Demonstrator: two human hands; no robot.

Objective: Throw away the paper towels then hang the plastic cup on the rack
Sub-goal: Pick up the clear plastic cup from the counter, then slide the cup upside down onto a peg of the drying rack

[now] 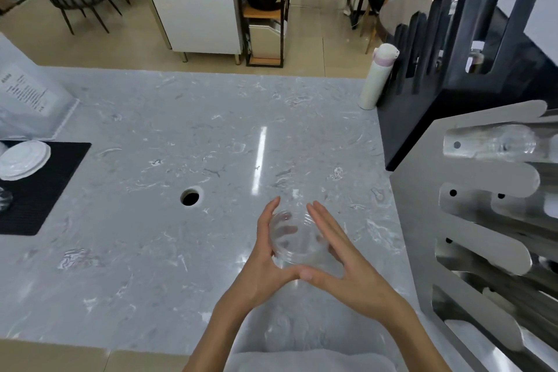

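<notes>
While the left hand (268,254) and right hand (341,260) cradle the clear plastic cup (297,240) between flat palms above the marble surface (181,136), the slotted metal rack (471,220) stands just right.

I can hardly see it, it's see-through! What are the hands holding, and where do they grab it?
A clear plastic cup, pressed between the left hand and the right hand by its opposite side walls.
</notes>
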